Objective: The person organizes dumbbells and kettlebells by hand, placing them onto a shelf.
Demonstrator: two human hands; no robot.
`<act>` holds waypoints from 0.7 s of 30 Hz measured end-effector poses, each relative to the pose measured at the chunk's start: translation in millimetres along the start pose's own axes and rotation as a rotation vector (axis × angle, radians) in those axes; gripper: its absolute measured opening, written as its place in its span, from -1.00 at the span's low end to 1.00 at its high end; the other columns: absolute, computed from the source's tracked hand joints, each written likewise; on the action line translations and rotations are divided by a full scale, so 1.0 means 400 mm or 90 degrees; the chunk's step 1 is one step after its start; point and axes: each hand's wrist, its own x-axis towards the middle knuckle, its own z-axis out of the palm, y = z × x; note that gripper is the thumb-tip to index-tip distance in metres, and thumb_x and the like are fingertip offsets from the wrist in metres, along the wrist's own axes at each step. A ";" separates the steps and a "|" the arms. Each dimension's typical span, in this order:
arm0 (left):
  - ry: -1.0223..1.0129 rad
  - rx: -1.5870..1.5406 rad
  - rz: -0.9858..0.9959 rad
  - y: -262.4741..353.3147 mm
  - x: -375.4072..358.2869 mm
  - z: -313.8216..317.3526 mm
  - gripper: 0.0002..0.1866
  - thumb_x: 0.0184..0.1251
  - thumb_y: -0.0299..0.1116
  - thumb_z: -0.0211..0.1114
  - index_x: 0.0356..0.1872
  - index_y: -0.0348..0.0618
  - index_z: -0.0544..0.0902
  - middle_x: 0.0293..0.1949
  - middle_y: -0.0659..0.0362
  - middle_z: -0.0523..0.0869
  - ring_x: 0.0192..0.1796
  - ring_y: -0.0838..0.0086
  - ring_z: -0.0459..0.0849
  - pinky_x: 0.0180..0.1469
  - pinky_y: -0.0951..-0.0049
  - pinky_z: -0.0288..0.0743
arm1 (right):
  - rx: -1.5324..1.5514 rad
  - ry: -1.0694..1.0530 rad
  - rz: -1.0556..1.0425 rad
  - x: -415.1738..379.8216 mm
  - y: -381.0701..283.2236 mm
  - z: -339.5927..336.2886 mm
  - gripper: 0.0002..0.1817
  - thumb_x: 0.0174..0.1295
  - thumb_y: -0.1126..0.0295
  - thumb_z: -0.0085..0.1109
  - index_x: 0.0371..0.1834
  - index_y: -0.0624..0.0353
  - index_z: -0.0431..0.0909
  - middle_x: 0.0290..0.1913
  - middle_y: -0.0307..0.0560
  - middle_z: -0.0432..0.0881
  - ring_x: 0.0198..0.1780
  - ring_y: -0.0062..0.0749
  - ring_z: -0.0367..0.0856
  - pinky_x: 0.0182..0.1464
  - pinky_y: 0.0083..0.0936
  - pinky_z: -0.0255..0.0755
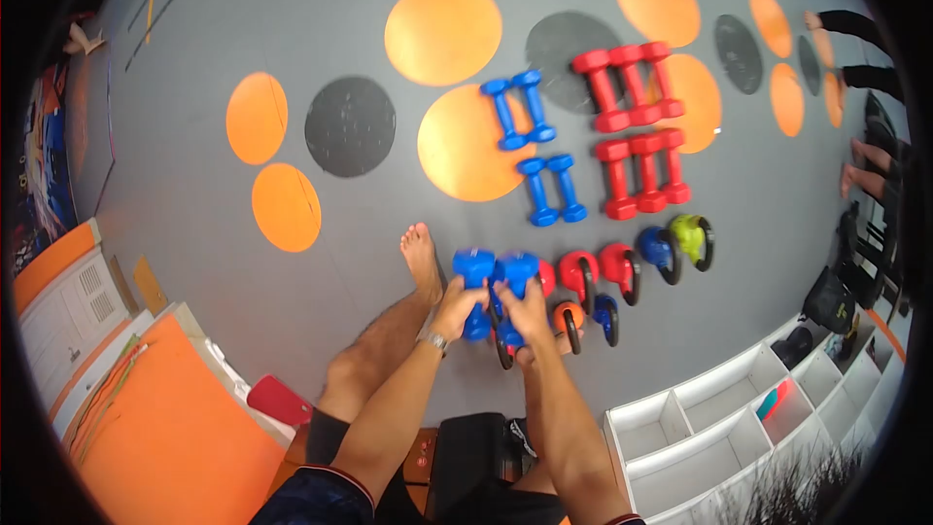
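Observation:
My left hand (455, 311), with a watch on its wrist, is closed round the handle of a blue dumbbell (473, 265). Close beside it, my right hand (525, 311) grips a second blue dumbbell (516, 267). Both dumbbells are held upright in the view, side by side, in front of my body. Just right of my hands stand kettlebells: a red one (576, 270), another red one (616, 258), an orange one (567, 313) and a small blue one (604, 307). More kettlebells behind my right hand are partly hidden.
Beyond lie blue dumbbells (537, 192) and several red dumbbells (617, 177) in rows on the grey floor (369, 209). A larger blue kettlebell (657, 248) and a lime one (686, 233) stand farther right. White shelving (671, 418) is at lower right; another person's arms (860, 29) show at far right.

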 end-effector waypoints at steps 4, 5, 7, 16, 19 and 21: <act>-0.047 0.055 -0.027 0.027 -0.265 0.088 -0.83 -0.02 -0.54 0.24 -0.35 -0.15 0.51 -0.50 0.21 0.53 -0.50 0.51 0.54 -0.44 0.47 0.41 | 0.133 0.028 -0.005 -0.297 -0.094 -0.073 -0.82 0.17 0.38 0.37 -0.26 0.16 0.57 -0.56 -0.28 0.56 -0.57 -0.61 0.50 -0.53 -0.57 0.36; -0.076 0.076 -0.041 0.038 -0.337 0.114 -0.82 -0.01 -0.54 0.24 -0.33 -0.15 0.51 -0.50 0.21 0.53 -0.50 0.50 0.54 -0.44 0.46 0.42 | 0.105 0.026 -0.008 -0.368 -0.104 -0.099 -0.83 0.17 0.39 0.37 -0.28 0.16 0.56 -0.57 -0.29 0.55 -0.59 -0.61 0.50 -0.54 -0.57 0.36; -0.120 0.079 -0.075 0.050 -0.464 0.168 -0.78 0.02 -0.57 0.20 -0.26 -0.15 0.49 -0.48 0.19 0.54 -0.48 0.47 0.56 -0.41 0.44 0.46 | 0.222 0.033 0.000 -0.512 -0.124 -0.143 -0.83 0.16 0.39 0.36 -0.29 0.15 0.55 -0.58 -0.29 0.55 -0.60 -0.63 0.50 -0.55 -0.58 0.36; -0.306 0.209 -0.159 0.057 -0.840 0.363 -0.78 0.12 -0.54 0.21 -0.19 -0.16 0.49 -0.46 0.15 0.55 -0.45 0.35 0.59 -0.31 0.32 0.53 | 0.332 0.250 -0.051 -1.031 -0.091 -0.379 -0.78 0.15 0.32 0.38 -0.30 0.18 0.55 -0.60 -0.27 0.54 -0.61 -0.62 0.49 -0.54 -0.57 0.36; -0.318 0.222 -0.198 0.045 -0.891 0.443 -0.83 0.15 -0.47 0.27 -0.25 -0.11 0.49 -0.50 0.17 0.53 -0.49 0.35 0.56 -0.34 0.27 0.50 | 0.412 0.316 -0.062 -1.156 -0.055 -0.470 -0.77 0.18 0.28 0.36 -0.32 0.19 0.57 -0.64 -0.27 0.50 -0.64 -0.61 0.45 -0.56 -0.57 0.33; -0.309 0.214 -0.240 0.026 -0.921 0.506 -0.83 0.17 -0.45 0.30 -0.27 -0.09 0.48 -0.51 0.18 0.51 -0.49 0.36 0.54 -0.35 0.26 0.49 | 0.530 0.343 -0.081 -1.230 -0.001 -0.524 -0.78 0.19 0.29 0.35 -0.32 0.20 0.57 -0.64 -0.27 0.49 -0.64 -0.62 0.43 -0.57 -0.57 0.33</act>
